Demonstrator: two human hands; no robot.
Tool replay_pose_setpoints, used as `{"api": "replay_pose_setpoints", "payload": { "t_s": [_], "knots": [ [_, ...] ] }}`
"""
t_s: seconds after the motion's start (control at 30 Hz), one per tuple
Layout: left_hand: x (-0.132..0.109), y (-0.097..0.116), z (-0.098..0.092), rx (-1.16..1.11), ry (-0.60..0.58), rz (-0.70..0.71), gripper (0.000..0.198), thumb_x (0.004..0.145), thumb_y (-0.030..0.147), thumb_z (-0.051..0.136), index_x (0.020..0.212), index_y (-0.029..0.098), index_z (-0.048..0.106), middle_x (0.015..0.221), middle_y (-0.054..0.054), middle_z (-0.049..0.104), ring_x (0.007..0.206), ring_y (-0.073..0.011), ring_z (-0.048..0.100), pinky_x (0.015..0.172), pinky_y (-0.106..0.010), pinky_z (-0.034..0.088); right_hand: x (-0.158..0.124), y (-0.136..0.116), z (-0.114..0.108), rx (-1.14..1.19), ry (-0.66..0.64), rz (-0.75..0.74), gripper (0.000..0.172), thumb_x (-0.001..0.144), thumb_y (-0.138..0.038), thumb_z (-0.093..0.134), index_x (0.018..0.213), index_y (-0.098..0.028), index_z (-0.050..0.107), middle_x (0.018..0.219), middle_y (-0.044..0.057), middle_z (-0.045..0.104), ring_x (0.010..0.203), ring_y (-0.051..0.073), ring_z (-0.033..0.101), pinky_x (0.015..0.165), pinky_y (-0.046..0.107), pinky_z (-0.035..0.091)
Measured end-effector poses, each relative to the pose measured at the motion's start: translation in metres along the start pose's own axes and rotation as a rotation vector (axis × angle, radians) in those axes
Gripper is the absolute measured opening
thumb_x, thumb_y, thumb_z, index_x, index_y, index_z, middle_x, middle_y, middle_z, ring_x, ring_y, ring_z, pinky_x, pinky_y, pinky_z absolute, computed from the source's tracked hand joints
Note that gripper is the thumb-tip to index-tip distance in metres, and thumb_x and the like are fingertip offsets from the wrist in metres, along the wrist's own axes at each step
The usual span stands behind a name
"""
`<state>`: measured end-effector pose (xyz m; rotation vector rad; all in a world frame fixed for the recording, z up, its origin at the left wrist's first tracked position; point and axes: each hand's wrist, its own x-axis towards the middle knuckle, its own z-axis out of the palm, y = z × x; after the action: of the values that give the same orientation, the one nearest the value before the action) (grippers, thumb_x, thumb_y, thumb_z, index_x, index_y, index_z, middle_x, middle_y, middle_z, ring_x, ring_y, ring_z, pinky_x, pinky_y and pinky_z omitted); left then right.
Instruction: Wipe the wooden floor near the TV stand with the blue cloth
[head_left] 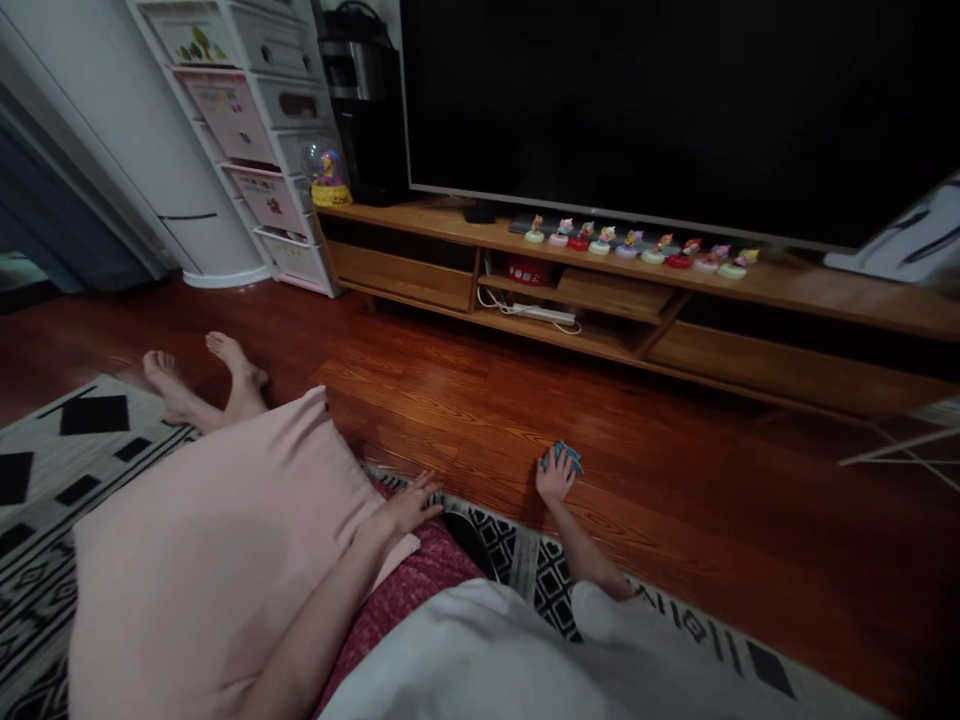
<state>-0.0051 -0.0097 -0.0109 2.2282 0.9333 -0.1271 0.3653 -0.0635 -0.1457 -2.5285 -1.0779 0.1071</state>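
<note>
The right hand (555, 478) is covering most of a small blue object (568, 455), which is too small to identify. The pink pillow (202, 560) is hiding the legs. The television (675, 100) is running off the top edge.

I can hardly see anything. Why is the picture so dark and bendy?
Head view: the room is dimly lit, the television is a black patch without glare, the wooden floor shows a reddish sheen, the wide lens tilts the white drawers, and the blue thing at the right hand is too blurry to identify.

Teal object (568, 457), pink pillow (202, 560), black-and-white rug (551, 592)
</note>
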Motion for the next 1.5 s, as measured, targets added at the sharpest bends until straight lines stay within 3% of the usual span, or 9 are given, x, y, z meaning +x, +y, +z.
{"api": "replay_pose_setpoints", "payload": {
  "t_s": [0.1,0.2,0.4,0.53,0.83,0.93,1.13,1.23,1.5],
  "knots": [
    [0.000,-0.001,-0.001,0.012,-0.001,0.008,0.060,0.093,0.054,0.047,0.145,0.023,0.043,0.158,-0.007,0.031,0.147,-0.0262,0.019,0.120,-0.040,0.019,-0.013,-0.056,0.013,-0.023,-0.070,-0.079,0.060,0.097,-0.042,0.022,0.153,-0.021,0.027,0.161,0.011,0.020,0.148,0.028,0.012,0.116,0.056,0.013],
    [-0.001,-0.001,-0.001,0.020,0.003,0.001,0.059,0.093,0.053,0.048,0.144,0.023,0.044,0.158,-0.007,0.031,0.147,-0.0260,0.019,0.120,-0.039,0.019,-0.044,-0.096,0.020,-0.041,-0.263,-0.454,0.057,0.098,-0.040,0.028,0.153,-0.025,0.028,0.162,0.006,0.019,0.149,0.024,0.011,0.117,0.050,0.013],
    [-0.002,0.003,0.000,-0.025,0.029,0.004,0.056,0.092,0.051,0.050,0.142,0.024,0.046,0.158,-0.006,0.032,0.147,-0.0259,0.020,0.120,-0.040,0.019,-0.101,-0.090,0.012,0.019,-0.519,-1.021,0.057,0.098,-0.042,0.037,0.153,-0.033,0.023,0.163,0.000,0.015,0.149,0.019,0.008,0.119,0.044,0.013],
    [-0.002,0.004,0.000,-0.028,0.017,0.001,0.056,0.092,0.053,0.050,0.141,0.025,0.047,0.158,-0.005,0.032,0.147,-0.0260,0.020,0.120,-0.041,0.020,-0.091,-0.095,0.004,0.017,-0.538,-0.981,0.056,0.098,-0.039,0.037,0.153,-0.033,0.024,0.162,0.000,0.016,0.149,0.019,0.010,0.119,0.043,0.013],
    [-0.003,0.009,-0.003,0.000,0.017,-0.022,0.058,0.094,0.048,0.050,0.144,0.020,0.043,0.159,-0.010,0.027,0.148,-0.0270,0.017,0.120,-0.040,0.020,-0.036,-0.201,0.020,-0.077,-0.537,-0.707,0.054,0.101,-0.040,0.030,0.153,-0.027,0.027,0.162,0.005,0.017,0.148,0.022,0.013,0.117,0.046,0.017],
    [-0.002,0.008,-0.002,-0.035,0.036,-0.011,0.057,0.093,0.049,0.051,0.143,0.023,0.045,0.158,-0.008,0.030,0.147,-0.0268,0.019,0.119,-0.041,0.021,-0.050,-0.180,0.017,-0.091,-0.559,-0.752,0.053,0.100,-0.039,0.034,0.152,-0.028,0.028,0.162,0.003,0.016,0.149,0.020,0.011,0.118,0.044,0.016],
    [-0.001,0.004,0.004,-0.088,0.054,0.011,0.057,0.091,0.053,0.053,0.140,0.023,0.049,0.158,-0.007,0.032,0.148,-0.0282,0.018,0.120,-0.044,0.018,-0.104,-0.082,-0.003,-0.070,-0.597,-0.886,0.055,0.099,-0.037,0.036,0.153,-0.033,0.024,0.163,-0.001,0.014,0.149,0.018,0.009,0.118,0.043,0.017],
    [-0.002,0.002,0.005,-0.106,0.061,0.033,0.057,0.090,0.055,0.053,0.140,0.026,0.049,0.159,-0.005,0.030,0.148,-0.0275,0.017,0.120,-0.043,0.018,-0.112,-0.066,-0.009,-0.068,-0.605,-0.868,0.053,0.100,-0.038,0.035,0.152,-0.035,0.028,0.162,-0.001,0.017,0.149,0.019,0.012,0.118,0.043,0.019],
    [-0.001,0.004,0.002,0.007,0.024,0.022,0.059,0.093,0.053,0.049,0.144,0.023,0.044,0.158,-0.008,0.031,0.147,-0.0277,0.020,0.119,-0.043,0.020,-0.042,-0.171,0.006,-0.134,-0.611,-0.712,0.052,0.100,-0.041,0.033,0.152,-0.032,0.029,0.162,0.000,0.016,0.149,0.020,0.012,0.117,0.042,0.019]
  ]
}}
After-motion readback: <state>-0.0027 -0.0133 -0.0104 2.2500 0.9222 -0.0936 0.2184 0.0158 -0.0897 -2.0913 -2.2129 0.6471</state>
